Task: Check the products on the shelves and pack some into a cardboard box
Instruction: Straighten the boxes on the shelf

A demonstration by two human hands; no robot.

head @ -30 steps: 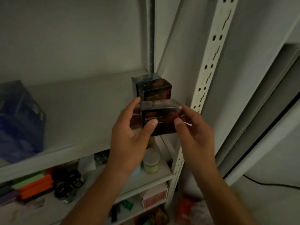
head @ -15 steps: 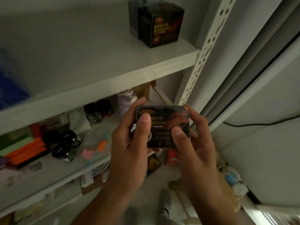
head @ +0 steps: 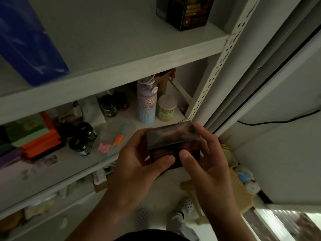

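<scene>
Left hand [head: 137,164] at 9 o'clock and right hand [head: 206,159] at 3 o'clock grip a dark product box [head: 171,140], off the shelf [head: 121,66] for checking. A matching box [head: 186,13] stands at 12 o'clock; no cardboard box visible, so packing likely remains ahead

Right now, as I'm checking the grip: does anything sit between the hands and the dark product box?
Nothing visible does. The left hand and right hand both grip the dark product box directly, thumbs on its front.

A carton [head: 171,136] lies between left hand [head: 137,173] and right hand [head: 208,164]; behind, a bottle [head: 146,105] stands left of a jar [head: 167,108].
</scene>
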